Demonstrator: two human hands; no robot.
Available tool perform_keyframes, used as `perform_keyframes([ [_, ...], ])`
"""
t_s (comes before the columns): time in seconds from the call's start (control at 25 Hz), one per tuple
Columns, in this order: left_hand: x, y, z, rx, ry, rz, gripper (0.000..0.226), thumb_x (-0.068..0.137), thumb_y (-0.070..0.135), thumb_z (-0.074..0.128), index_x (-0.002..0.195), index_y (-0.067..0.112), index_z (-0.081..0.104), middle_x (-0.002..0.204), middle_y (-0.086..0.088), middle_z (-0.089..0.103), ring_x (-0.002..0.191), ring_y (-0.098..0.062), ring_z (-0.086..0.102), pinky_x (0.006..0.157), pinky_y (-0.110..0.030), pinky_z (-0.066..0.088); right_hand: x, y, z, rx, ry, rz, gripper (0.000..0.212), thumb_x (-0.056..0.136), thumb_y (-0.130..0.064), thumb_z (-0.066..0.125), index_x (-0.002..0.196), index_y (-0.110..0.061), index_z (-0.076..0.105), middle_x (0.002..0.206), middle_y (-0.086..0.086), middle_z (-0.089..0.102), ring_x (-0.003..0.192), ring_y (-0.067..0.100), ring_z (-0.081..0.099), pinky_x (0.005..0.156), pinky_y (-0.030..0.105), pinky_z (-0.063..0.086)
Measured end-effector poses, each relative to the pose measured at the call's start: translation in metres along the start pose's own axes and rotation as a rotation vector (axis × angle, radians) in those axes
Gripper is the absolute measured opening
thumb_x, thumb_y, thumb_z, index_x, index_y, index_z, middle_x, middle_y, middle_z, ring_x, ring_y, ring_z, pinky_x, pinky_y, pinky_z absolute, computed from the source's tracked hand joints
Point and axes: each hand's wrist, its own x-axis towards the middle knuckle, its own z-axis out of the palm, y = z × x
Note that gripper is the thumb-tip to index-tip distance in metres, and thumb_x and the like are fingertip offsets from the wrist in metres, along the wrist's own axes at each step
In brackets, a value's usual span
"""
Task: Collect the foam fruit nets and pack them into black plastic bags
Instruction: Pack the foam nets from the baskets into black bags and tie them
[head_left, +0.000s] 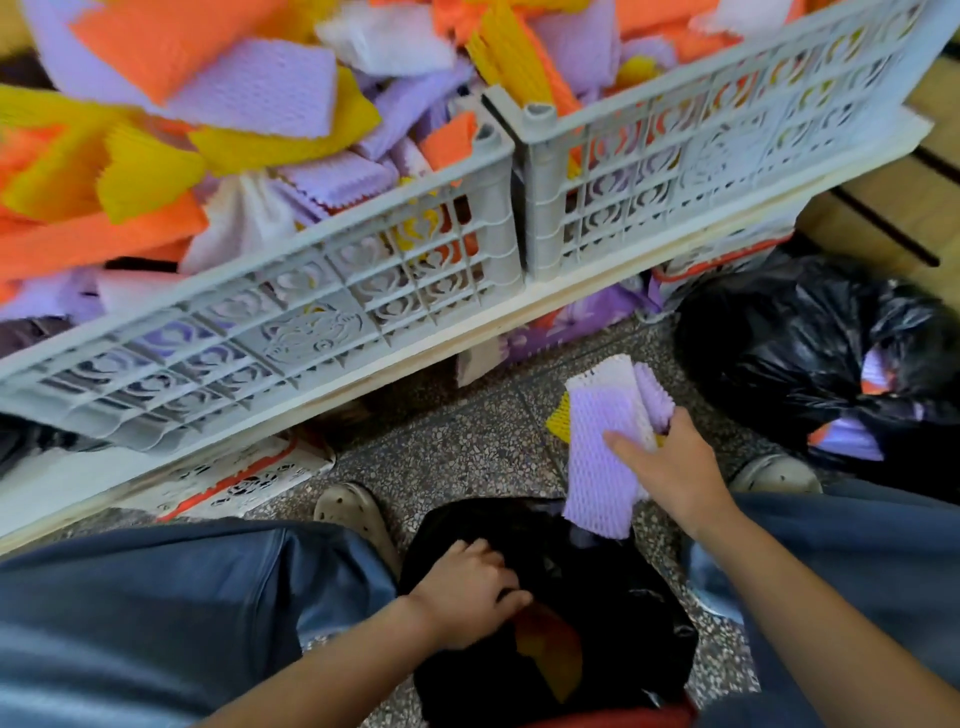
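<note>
Head camera view, looking down past the person's knees to a speckled stone floor (467, 457).

The right hand (675, 467) is closed around a small bundle of foam fruit nets (602, 457). The nets are flat, soft sleeves with a fine honeycomb mesh and zigzag cut ends. Most of the bundle is pale purple, one white net sits at the top, and a yellow net (558, 418) pokes out on the left side. The thumb presses across the front of the purple net and the fingers wrap behind. The bundle hangs above the far rim of an open black plastic bag (623, 613) that sits on the floor between the person's legs.

The left hand (467, 592) grips the bag's near left rim, fingers curled over the plastic, holding the mouth apart. Inside the bag something orange and yellow shows, too dim to make out clearly.

A second black bag (805, 343) lies on the floor to the right, with purple and orange nets showing at its opening.

Across the top, two pale grey lattice crates (322, 312) stand side by side, corners touching, on a pale bench (597, 291) edge. They are heaped with orange, yellow, purple and white nets (156, 156).

Open floor lies between the bench edge and the bag. Two pale clogs (353, 514) stand either side of the bag, and blue-trousered legs (156, 597) close in on both sides.
</note>
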Motion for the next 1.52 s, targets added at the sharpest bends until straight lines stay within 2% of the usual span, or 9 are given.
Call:
perform_keyframes([
  [0.2,-0.020,-0.019,-0.004,-0.033,0.249,-0.222,0.028,0.095,0.037,0.044,0.115,0.019,0.051,0.121,-0.002,0.052,0.120,-0.022,0.039,0.099,-0.033,0.028,-0.030,-0.007,-0.001,-0.036,-0.018,-0.042,0.057,0.084,-0.032,0.069,0.123,-0.001,0.041,0.109,0.007,0.051,0.091,0.021,0.048,0.071,0.029,0.035],
  [0.32,-0.025,-0.026,-0.003,-0.083,0.330,-0.416,0.041,0.087,0.030,0.053,0.123,0.017,0.039,0.127,-0.004,0.040,0.121,-0.025,0.036,0.097,-0.035,0.031,-0.045,-0.007,0.006,-0.062,-0.050,-0.042,0.059,0.083,-0.034,0.069,0.124,-0.002,0.041,0.116,0.009,0.052,0.099,0.022,0.050,0.074,0.028,0.035],
  [0.52,-0.032,-0.039,0.001,-0.332,0.083,-0.716,0.051,0.087,0.035,0.057,0.129,0.010,0.042,0.131,-0.009,0.045,0.122,-0.028,0.046,0.094,-0.038,0.044,-0.059,-0.011,0.016,-0.128,-0.085,-0.093,0.054,0.081,-0.034,0.071,0.115,-0.004,0.044,0.106,0.006,0.052,0.096,0.022,0.051,0.077,0.031,0.040],
  [0.64,-0.033,-0.048,-0.006,-0.602,0.126,-0.634,0.023,0.092,0.023,0.053,0.107,0.007,0.062,0.110,-0.010,0.064,0.101,-0.025,0.062,0.081,-0.033,0.048,-0.066,-0.017,0.016,-0.191,-0.117,-0.138,0.047,0.081,-0.033,0.072,0.107,-0.005,0.045,0.100,0.005,0.052,0.093,0.023,0.052,0.075,0.033,0.040],
  [0.76,-0.035,-0.053,-0.023,-1.262,0.282,-0.508,0.020,0.091,0.014,0.060,0.071,0.014,0.055,0.067,-0.003,0.056,0.053,-0.009,0.055,0.047,-0.022,0.046,-0.078,-0.024,0.015,-0.214,-0.172,-0.206,0.041,0.079,-0.031,0.074,0.098,-0.010,0.045,0.092,-0.002,0.052,0.087,0.018,0.050,0.067,0.029,0.034],
  [1.0,-0.042,-0.060,-0.054,-1.764,0.231,-0.269,0.011,0.086,0.019,0.067,0.075,0.017,0.063,0.076,0.001,0.066,0.070,-0.010,0.059,0.060,-0.018,0.049,-0.091,-0.014,0.025,-0.291,-0.478,-0.288,0.045,0.072,-0.032,0.079,0.109,-0.025,0.055,0.105,-0.010,0.064,0.101,0.015,0.061,0.087,0.025,0.045],
  [1.16,-0.037,-0.070,-0.059,-1.724,0.413,-0.278,0.023,0.088,0.026,0.065,0.068,0.017,0.057,0.069,-0.004,0.059,0.062,-0.014,0.054,0.056,-0.024,0.041,-0.069,-0.018,0.029,-0.812,-0.466,-0.305,0.044,0.079,-0.036,0.069,0.111,-0.014,0.049,0.107,0.005,0.062,0.104,0.026,0.058,0.078,0.032,0.041],
  [1.36,-0.034,-0.074,-0.076,-1.396,0.631,-0.289,0.013,0.087,0.019,0.067,0.076,0.014,0.061,0.052,0.007,0.044,0.043,-0.001,0.038,0.044,-0.013,0.031,-0.072,-0.034,0.071,-0.746,-0.680,-0.358,0.040,0.071,-0.039,0.074,0.097,-0.018,0.052,0.090,-0.004,0.060,0.083,0.017,0.057,0.063,0.031,0.038],
  [1.52,-0.039,-0.085,-0.087,-1.145,0.670,-0.267,0.008,0.084,0.017,0.070,0.088,0.014,0.064,0.051,0.009,0.042,0.039,0.000,0.039,0.047,-0.014,0.029,-0.055,-0.034,0.090,-0.769,-0.438,-0.265,0.040,0.078,-0.040,0.068,0.096,-0.016,0.042,0.104,0.007,0.061,0.097,0.028,0.058,0.063,0.030,0.030],
])
